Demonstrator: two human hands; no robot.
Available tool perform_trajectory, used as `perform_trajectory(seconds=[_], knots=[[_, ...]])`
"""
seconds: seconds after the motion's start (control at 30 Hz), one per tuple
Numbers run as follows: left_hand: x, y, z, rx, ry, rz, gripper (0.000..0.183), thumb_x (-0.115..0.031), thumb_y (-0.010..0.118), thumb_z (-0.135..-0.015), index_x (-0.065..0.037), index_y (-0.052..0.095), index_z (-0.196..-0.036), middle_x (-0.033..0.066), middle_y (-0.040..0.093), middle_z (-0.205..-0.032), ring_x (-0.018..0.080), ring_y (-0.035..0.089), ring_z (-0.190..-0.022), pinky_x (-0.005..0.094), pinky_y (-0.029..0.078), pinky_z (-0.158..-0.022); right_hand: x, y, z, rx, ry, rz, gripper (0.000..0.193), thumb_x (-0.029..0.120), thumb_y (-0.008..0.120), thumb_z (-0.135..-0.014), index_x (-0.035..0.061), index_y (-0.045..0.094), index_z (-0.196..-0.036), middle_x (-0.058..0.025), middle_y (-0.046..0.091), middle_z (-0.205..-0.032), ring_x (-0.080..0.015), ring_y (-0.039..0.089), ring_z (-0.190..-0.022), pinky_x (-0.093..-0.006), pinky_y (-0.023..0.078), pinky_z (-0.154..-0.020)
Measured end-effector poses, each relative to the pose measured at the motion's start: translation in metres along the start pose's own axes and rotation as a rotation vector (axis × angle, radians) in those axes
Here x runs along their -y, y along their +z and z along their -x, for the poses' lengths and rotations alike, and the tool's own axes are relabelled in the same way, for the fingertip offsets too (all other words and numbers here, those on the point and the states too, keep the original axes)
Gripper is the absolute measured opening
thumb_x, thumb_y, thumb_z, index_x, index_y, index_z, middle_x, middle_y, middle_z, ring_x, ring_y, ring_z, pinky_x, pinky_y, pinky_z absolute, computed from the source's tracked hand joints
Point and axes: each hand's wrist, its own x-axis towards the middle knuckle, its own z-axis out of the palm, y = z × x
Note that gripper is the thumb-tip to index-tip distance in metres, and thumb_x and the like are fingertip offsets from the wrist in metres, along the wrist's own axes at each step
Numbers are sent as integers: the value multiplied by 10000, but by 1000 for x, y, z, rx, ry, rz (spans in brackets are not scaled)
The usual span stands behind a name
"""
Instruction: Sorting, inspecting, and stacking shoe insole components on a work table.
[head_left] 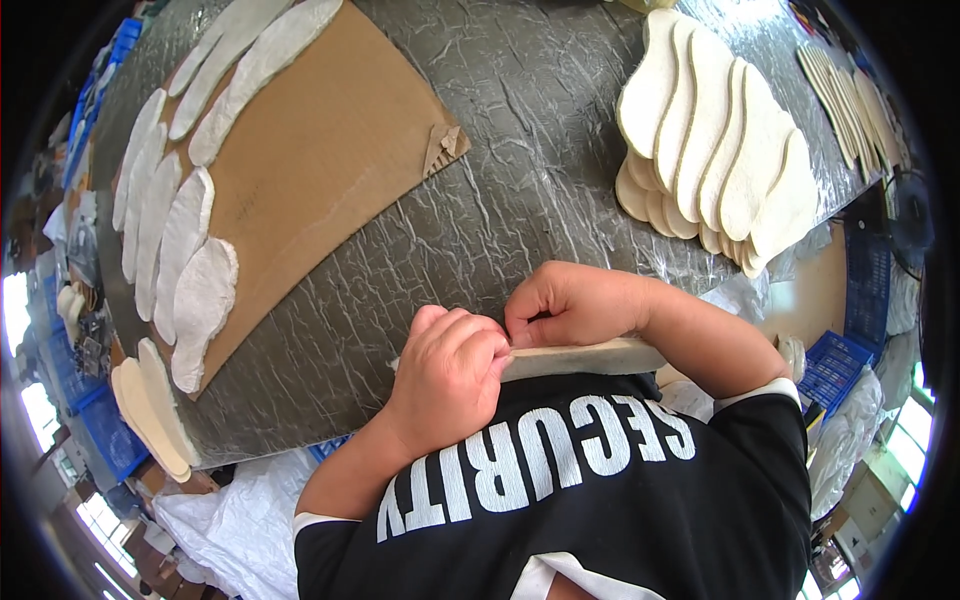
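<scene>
An insole (590,360), pale and seen nearly edge-on, lies across the near table edge against my shirt. Closed around its left part is my left hand (450,372), knuckles up, hiding that end. My right hand (575,305) is bent in a pinch at the insole's upper edge, its fingertips right beside the left fingers. Whatever sits between those right fingertips is hidden. To the left, several fluffy white insoles (190,215) lie in an overlapping row along a brown cardboard sheet (310,140).
Several cream insoles (705,130) are fanned in a pile at the right, with more (840,105) beyond. Others (150,410) lie at the left table corner. Crinkled plastic film covers the dark table (520,190). Blue crates (835,365) and white plastic bags (245,515) stand around it.
</scene>
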Motion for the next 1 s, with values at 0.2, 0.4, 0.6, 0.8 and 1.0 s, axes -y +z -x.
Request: perform_trajectory(seconds=[0.2,0.4,0.6,0.8,1.0], knots=[[4,0,1,6,-24,-29,150,19,691,-685,-45,574,-756,73,623,-797,253,588,-732,369,410,-736,30,-11,13,-39,27,375,200,143,725,-786,36,637,-932,-137,658,-900,-332,623,-824,-401,485,-746],[6,0,0,21,-86,-4,144,22,690,-688,-37,580,-761,81,629,-805,269,596,-759,368,411,-765,34,9,30,-363,-139,913,278,244,784,-661,115,614,-838,-36,587,-898,-229,592,-925,-373,453,-799],[15,-9,-3,87,-245,210,58,-14,672,-787,-12,625,-821,89,645,-817,207,625,-763,318,467,-696,26,30,25,-466,-187,1020,130,204,674,-685,131,590,-754,-4,555,-820,-197,563,-834,-352,427,-743],[24,-22,-29,479,-587,489,61,-46,646,-861,11,666,-868,55,660,-757,92,599,-700,262,485,-647,25,44,24,-503,-140,994,177,150,701,-681,115,615,-831,-9,592,-901,-206,570,-857,-360,420,-749],[30,-21,-33,565,-398,513,94,-72,658,-855,11,694,-879,93,662,-799,168,617,-740,300,485,-681,21,49,25,-613,-192,946,110,144,615,-704,92,596,-799,-26,551,-863,-207,544,-821,-350,411,-734]])
